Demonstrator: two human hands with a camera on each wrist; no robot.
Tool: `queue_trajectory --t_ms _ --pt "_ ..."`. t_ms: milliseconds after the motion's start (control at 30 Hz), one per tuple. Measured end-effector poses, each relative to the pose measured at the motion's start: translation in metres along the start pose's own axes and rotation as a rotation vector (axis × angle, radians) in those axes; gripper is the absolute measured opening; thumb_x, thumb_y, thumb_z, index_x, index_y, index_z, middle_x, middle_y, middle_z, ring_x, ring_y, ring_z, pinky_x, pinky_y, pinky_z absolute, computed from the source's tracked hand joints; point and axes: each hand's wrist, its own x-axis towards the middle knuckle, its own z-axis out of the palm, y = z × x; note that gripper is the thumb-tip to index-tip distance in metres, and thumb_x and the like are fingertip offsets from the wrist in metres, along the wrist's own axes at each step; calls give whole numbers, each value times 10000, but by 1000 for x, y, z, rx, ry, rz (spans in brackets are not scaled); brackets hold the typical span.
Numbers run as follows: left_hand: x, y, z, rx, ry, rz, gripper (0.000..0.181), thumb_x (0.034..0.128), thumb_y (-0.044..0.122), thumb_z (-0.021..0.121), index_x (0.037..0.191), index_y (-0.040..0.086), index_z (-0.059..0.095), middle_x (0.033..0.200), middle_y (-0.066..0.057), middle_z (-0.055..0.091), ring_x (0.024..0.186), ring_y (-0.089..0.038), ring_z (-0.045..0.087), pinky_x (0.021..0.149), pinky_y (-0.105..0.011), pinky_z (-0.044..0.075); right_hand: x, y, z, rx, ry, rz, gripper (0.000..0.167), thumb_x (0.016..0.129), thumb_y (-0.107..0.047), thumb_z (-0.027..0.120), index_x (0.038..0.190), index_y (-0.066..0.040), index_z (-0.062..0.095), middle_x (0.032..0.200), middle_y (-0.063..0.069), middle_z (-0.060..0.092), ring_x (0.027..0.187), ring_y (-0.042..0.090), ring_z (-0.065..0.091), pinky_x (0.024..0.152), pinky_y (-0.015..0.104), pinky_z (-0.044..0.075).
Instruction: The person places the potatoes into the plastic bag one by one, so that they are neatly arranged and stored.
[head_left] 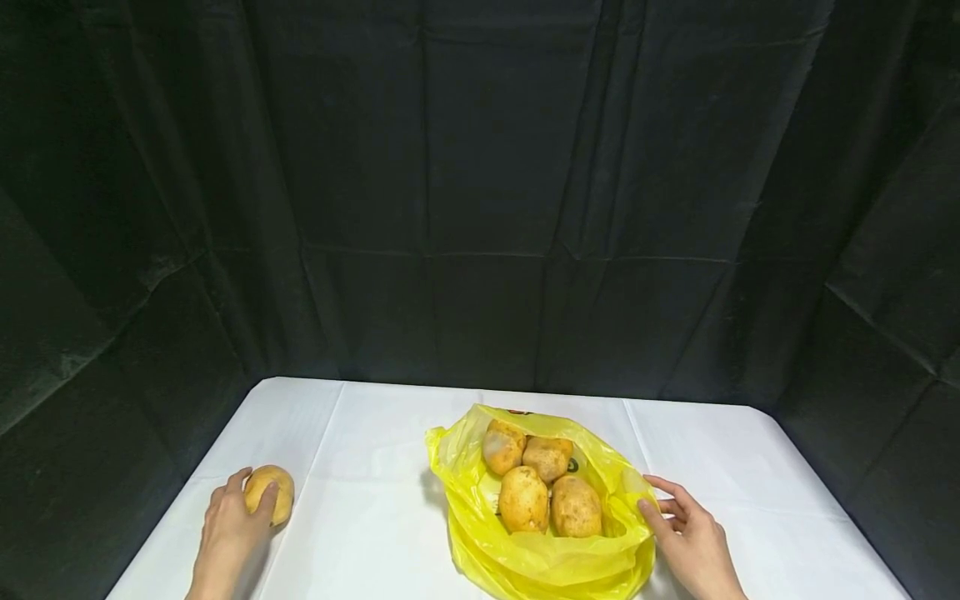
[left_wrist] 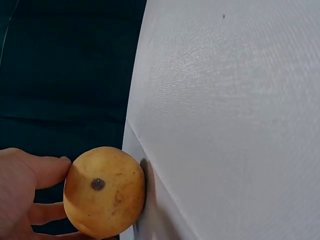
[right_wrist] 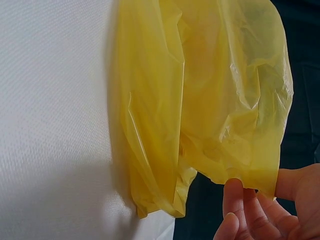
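At the left of the table, my left hand (head_left: 234, 527) holds a round, pale brown potato (head_left: 272, 493) between thumb and fingers. In the left wrist view a dark spot marks the side of that potato (left_wrist: 104, 192), which sits against or very close to the white cloth. My right hand (head_left: 692, 540) pinches the right rim of a yellow plastic bag (head_left: 540, 560), thumb on one side and fingers on the other. The bag stands with its mouth spread, and several potatoes (head_left: 523, 500) lie inside. Seen from the right wrist, the thin bag wall (right_wrist: 225, 100) hides its contents.
A white cloth (head_left: 367, 508) covers the table and shows fold lines. Black curtains (head_left: 480, 317) hang behind the table and along both sides. White tabletop lies between the left hand and the bag.
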Motion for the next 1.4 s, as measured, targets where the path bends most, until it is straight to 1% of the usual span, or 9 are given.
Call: queue_trajectory --t_ms 200,333,500,700,867,1000,1133,1400 --pt "1 -5 0 -18 -42 -5 709 988 372 511 1388 -165 280 1237 -464 400 1166 -620 385 944 -684 344 0 1 0 -1 2 -6 436 965 -240 636 1343 -57 519 977 122 691 743 167 633 630 272 485" --pt "2 -5 0 -32 -62 -2 783 984 438 520 1397 -173 258 1267 -461 414 1166 -610 403 936 -676 358 0 1 -1 -7 4 -10 436 963 -239 638 1342 -59 519 982 124 690 746 170 630 635 279 484" --pt "2 -5 1 -32 -85 -3 834 979 500 504 1402 -172 250 1313 -455 392 1180 -614 396 923 -675 372 0 1 -1 -6 5 -4 439 966 -244 636 1345 -60 515 990 133 685 749 174 622 640 284 489" --pt "1 -5 2 -36 -78 -1 849 962 503 538 1397 -175 267 1284 -447 430 1153 -600 432 898 -668 392 -1 0 -2 -6 8 -7 434 964 -239 639 1343 -65 520 999 140 688 752 175 627 639 281 486" --pt "0 -4 3 -42 -53 4 852 932 490 597 1393 -160 297 1242 -426 477 1121 -561 483 895 -645 402 -1 -1 -2 -7 4 -10 438 963 -243 640 1344 -65 519 997 134 692 748 171 633 642 286 482" --pt "0 -2 4 -55 -37 4 857 903 474 649 1400 -137 311 1247 -410 479 1124 -537 488 902 -639 397 -1 -1 -2 -5 6 -8 435 964 -242 639 1342 -62 520 992 131 691 746 171 629 645 291 480" --pt "-1 -2 5 -71 -36 -4 863 882 457 678 1399 -133 319 1239 -403 481 1116 -524 493 896 -632 402 -1 0 -1 -1 9 -10 430 963 -232 640 1337 -57 522 987 134 692 746 173 631 653 303 492" --pt "-3 -1 5 -102 -48 -19 870 870 464 687 1410 -111 321 1252 -395 469 1108 -505 498 875 -599 426 0 1 0 5 10 -5 430 967 -233 636 1340 -54 518 985 131 691 752 175 635 680 324 518"
